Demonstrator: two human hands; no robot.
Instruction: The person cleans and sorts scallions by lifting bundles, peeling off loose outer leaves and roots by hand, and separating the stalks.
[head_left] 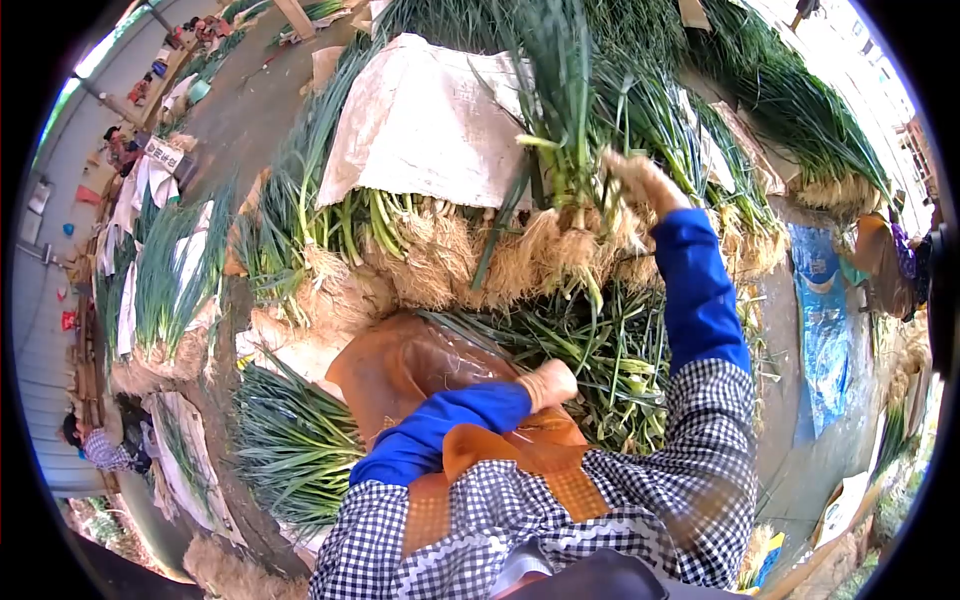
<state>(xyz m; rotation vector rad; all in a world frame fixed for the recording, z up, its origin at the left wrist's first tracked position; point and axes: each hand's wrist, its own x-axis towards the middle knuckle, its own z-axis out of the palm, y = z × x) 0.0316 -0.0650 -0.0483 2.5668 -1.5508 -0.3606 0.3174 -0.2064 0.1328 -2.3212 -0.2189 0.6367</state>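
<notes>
My left hand is closed in front of my orange apron, over dark green leaves; what it holds, if anything, is hidden. My right arm reaches forward, and my right hand is beside a bunch of green onions whose stringy pale roots point toward me. That hand is blurred, and I cannot tell whether its fingers grip the stalks. Behind the bunch, a white woven sack lies over more green onions with matted roots.
Loose green leaves are heaped below the roots. To the left lie a trimmed-looking leafy pile and another onion bundle. A blue plastic sheet is on the floor at right. Other people sit at far left.
</notes>
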